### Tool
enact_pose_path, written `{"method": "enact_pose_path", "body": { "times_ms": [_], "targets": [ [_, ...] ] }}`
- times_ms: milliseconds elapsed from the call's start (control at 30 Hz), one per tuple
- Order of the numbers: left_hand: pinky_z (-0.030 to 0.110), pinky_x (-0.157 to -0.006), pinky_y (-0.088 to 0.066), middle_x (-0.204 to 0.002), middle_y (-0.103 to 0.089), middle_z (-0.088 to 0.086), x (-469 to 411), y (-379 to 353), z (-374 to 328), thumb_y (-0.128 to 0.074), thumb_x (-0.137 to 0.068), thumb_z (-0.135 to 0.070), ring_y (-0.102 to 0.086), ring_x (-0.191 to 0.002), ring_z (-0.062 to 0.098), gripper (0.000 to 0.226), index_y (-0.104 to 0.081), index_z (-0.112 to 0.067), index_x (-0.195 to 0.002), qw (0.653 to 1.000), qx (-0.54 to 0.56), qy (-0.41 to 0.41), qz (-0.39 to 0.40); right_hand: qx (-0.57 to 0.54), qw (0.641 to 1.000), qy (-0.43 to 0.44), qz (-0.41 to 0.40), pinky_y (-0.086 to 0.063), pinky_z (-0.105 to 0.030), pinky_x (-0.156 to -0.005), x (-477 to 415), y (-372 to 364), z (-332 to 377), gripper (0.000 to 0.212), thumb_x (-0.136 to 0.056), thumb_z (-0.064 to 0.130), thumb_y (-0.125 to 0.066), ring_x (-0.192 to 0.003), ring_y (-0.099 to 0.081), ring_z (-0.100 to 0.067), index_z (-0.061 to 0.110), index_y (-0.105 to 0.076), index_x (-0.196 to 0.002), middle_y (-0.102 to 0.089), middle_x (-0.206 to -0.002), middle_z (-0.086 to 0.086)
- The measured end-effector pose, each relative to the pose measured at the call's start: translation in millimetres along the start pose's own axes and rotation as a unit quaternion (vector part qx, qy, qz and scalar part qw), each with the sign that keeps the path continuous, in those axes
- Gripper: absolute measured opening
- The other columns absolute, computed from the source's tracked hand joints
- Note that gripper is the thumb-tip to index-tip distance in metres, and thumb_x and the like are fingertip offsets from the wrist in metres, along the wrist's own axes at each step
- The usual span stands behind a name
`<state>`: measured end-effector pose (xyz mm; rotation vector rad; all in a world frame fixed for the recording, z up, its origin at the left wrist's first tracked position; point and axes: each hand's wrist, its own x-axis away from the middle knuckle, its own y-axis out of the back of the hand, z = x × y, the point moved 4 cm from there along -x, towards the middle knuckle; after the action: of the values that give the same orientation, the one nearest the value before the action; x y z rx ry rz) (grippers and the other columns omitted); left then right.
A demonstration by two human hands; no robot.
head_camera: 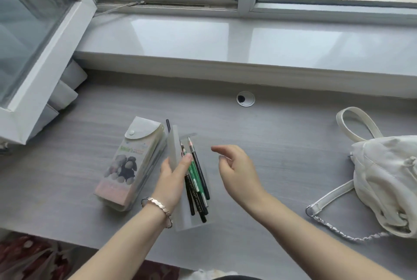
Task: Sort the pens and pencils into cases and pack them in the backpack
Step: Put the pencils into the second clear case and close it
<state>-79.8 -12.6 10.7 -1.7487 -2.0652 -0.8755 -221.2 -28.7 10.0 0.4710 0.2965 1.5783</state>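
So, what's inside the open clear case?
Black and green pencils lie in the clear case. The left hand, holding its raised lid, hides the left edge, so the count is unclear.

On the tabletop (282, 155), a closed case (128, 166) lies left of centre. Just right of it, an open case (187, 223) holds pencils (196, 182) (its lid (173, 151) stands between them, in the left hand (173, 178)). The backpack (388, 180) sits far right. A cable hole (245, 99) lies behind, near the windowsill (225, 40).

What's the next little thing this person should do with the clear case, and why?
Probably fold the lid down and close it. The left hand holds it raised beside the clear case, the pencils lie inside, the right hand hovers empty nearby, and the printed case is snapped shut.
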Motion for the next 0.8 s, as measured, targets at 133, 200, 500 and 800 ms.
{"method": "enact_pose_path", "body": {
  "times_ms": [133, 200, 500, 800],
  "targets": [
    [0.026, -0.09, -0.032, -0.117, -0.051, -0.004, -13, 27, -6, -0.053, -0.088, -0.037, -0.046, -0.105, 0.012, 0.052, -0.039, -0.015, -0.133, 0.999, 0.009, -0.018, -0.03, 0.147, 0.985, 0.081, 0.043, -0.031, -0.014, -0.092, -40, -22, -15, 0.048, -0.081, -0.015, -0.037, -0.116, -0.048, -0.026, 0.007, -0.061, -0.116, -0.055, -0.121, -0.013],
    [0.029, -0.095, -0.035, -0.116, -0.053, -0.005, -19, 39, -10, -0.056, -0.086, -0.039, -0.048, -0.107, 0.013, 0.05, -0.042, -0.019, -0.13, 0.998, 0.02, -0.026, -0.045, 0.262, 0.942, 0.154, 0.139, -0.03, -0.03, -0.103, -53, -47, -17, 0.058, -0.079, -0.014, -0.037, -0.128, -0.036, -0.029, 0.013, -0.052, -0.128, -0.04, -0.141, -0.012],
    [0.028, -0.096, -0.037, -0.114, -0.057, -0.003, -31, 63, -23, -0.057, -0.087, -0.033, -0.053, -0.11, 0.015, 0.042, -0.043, -0.019, -0.124, 0.994, 0.064, -0.047, -0.069, 0.513, 0.675, 0.416, 0.328, -0.051, -0.027, -0.054, -81, -107, -29, 0.018, -0.074, 0.006, -0.054, -0.082, -0.064, -0.027, 0.009, -0.068, -0.086, -0.068, -0.094, -0.006],
    [0.03, -0.102, -0.028, -0.143, -0.039, 0.004, -28, 46, -13, -0.052, -0.088, -0.04, -0.036, -0.131, 0.021, 0.07, -0.021, -0.014, -0.144, 0.999, 0.017, -0.021, -0.03, 0.381, 0.864, 0.315, 0.096, -0.042, -0.026, -0.049, -53, -2, -51, 0.019, -0.086, 0.015, -0.04, -0.06, -0.058, -0.024, 0.011, -0.058, -0.086, -0.06, -0.072, -0.003]
  ]
}}
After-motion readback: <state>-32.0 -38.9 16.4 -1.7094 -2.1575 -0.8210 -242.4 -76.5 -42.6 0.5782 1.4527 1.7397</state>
